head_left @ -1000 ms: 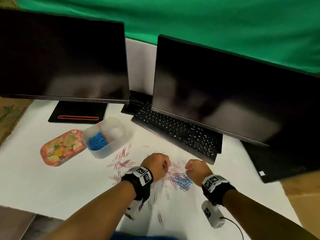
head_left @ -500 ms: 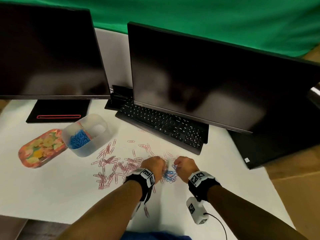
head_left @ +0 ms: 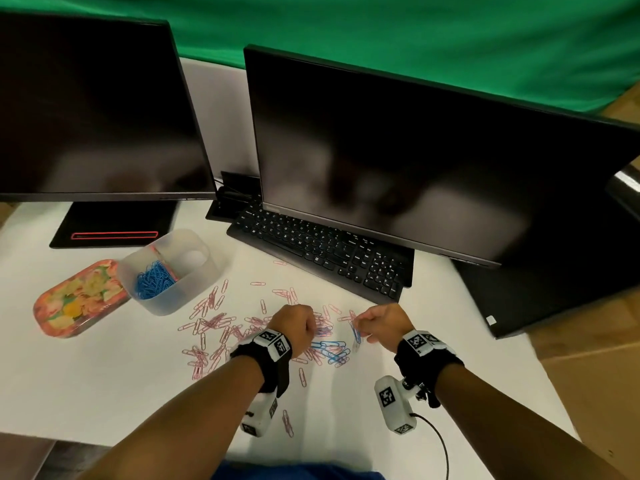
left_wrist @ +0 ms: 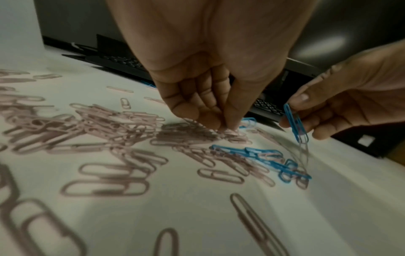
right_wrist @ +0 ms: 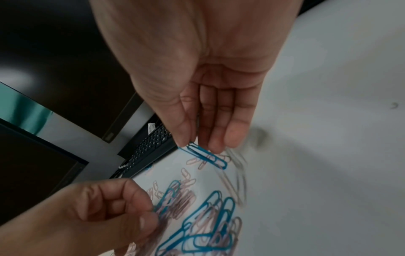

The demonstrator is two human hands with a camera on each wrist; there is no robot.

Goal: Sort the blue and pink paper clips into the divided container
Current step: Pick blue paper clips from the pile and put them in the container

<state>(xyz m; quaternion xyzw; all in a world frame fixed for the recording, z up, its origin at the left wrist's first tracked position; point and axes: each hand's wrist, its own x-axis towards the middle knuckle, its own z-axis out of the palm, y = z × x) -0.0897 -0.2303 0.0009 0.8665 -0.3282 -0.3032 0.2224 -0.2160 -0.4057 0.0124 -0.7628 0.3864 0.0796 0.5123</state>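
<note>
Pink paper clips (head_left: 214,323) lie scattered on the white table, with a small heap of blue paper clips (head_left: 330,351) between my wrists. My left hand (head_left: 308,329) has its fingers curled down into the pile and pinches a few pink clips (left_wrist: 230,131) against the table. Just above the table, my right hand (head_left: 360,327) pinches one blue clip (right_wrist: 206,156) between thumb and fingers; the same clip (left_wrist: 294,123) shows in the left wrist view. At the left stands the translucent divided container (head_left: 194,282), its left compartment holding blue clips (head_left: 152,284).
A black keyboard (head_left: 322,254) lies just beyond the hands under the right monitor (head_left: 398,150). A second monitor (head_left: 97,105) stands at the left. A flowered oval tin (head_left: 79,299) sits beside the container. The table's front edge is near my elbows.
The two hands met over the blue heap, and the right hand has since drawn away to the right, pinching a blue clip. The left hand stays on the pile.
</note>
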